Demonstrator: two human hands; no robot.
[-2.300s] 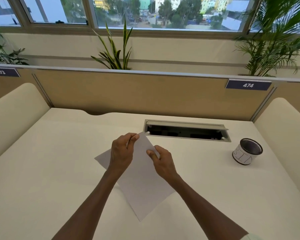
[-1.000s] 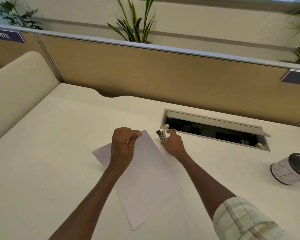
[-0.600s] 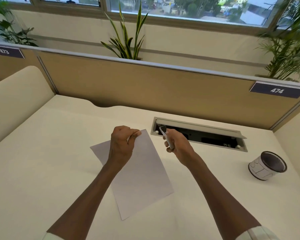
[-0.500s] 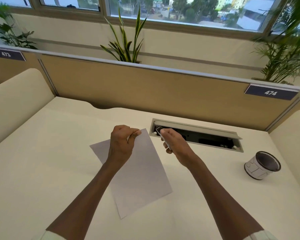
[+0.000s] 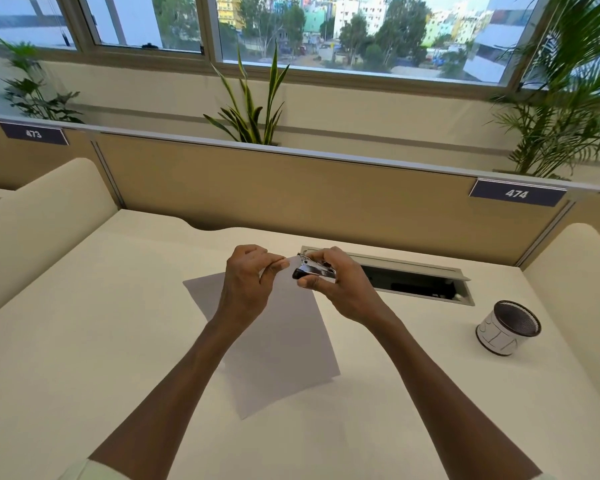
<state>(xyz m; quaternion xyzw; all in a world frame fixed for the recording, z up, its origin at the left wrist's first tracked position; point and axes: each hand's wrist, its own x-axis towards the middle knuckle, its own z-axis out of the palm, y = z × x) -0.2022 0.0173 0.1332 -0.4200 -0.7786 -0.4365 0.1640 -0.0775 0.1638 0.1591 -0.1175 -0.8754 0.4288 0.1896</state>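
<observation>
White paper sheets (image 5: 278,344) lie on the cream desk (image 5: 84,341), turned diagonally. My left hand (image 5: 246,282) pinches their far corner between thumb and forefinger and lifts it slightly. My right hand (image 5: 340,289) grips a small silver and black stapler (image 5: 314,270), its black end pointing at that held corner. The stapler's end sits just right of my left fingertips, close to the paper's edge. Whether the paper is inside its jaws I cannot tell.
An open cable tray (image 5: 413,282) is set into the desk behind my right hand. A white mesh-lined cup (image 5: 508,329) lies tilted at the right. A tan partition (image 5: 291,192) closes the far side, with padded dividers (image 5: 32,230) at both sides.
My right hand left the paper, picked the stapler up off the desk by the cable tray, and brought it to the corner held by my left hand. The left hand kept its pinch.
</observation>
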